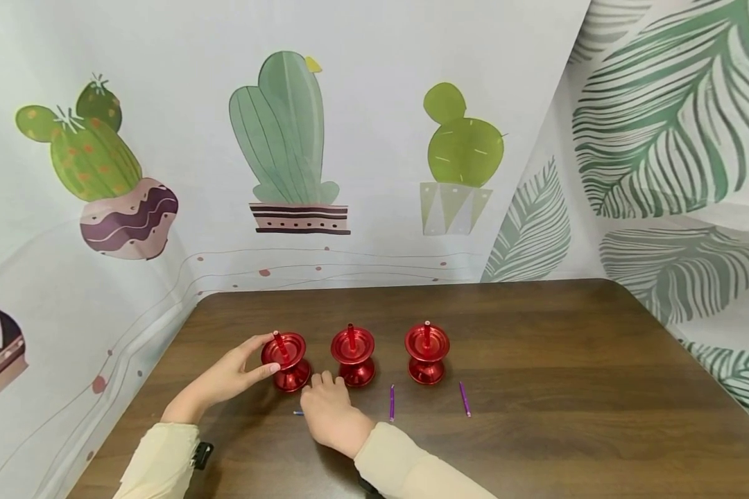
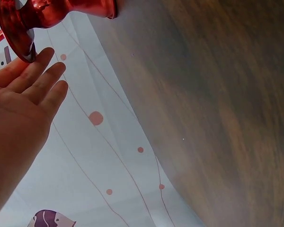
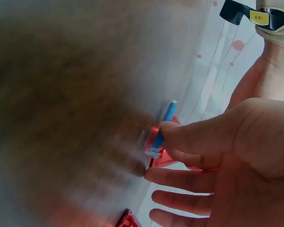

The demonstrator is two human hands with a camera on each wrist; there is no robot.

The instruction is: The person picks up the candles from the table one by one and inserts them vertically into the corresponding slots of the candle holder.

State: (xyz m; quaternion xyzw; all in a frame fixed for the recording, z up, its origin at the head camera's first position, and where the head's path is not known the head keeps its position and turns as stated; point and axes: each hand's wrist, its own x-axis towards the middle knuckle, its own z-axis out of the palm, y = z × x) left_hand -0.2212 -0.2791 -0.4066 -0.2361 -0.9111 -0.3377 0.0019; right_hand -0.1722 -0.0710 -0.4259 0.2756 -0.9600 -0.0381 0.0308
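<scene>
My left hand (image 1: 227, 378) holds the dish rim of the leftmost red candle holder (image 1: 292, 378) between thumb and fingers. In the left wrist view that holder (image 2: 42, 16) is at the top left, with the fingers (image 2: 38, 75) under its rim. A thin red stick (image 1: 280, 345) rises from its dish. My right hand (image 1: 332, 414) is low over the table, just in front of this holder. Between its thumb and index finger it pinches a slim blue stick (image 3: 169, 112); in the head view only one end shows.
Two more red candle holders, one in the middle (image 1: 356, 371) and one at right (image 1: 427, 372), stand in a row, each with an upright stick. Two purple sticks (image 1: 392, 403) (image 1: 465, 399) lie before them on the brown wooden table (image 1: 574, 388). Behind hangs a cactus-print cloth (image 1: 374, 263).
</scene>
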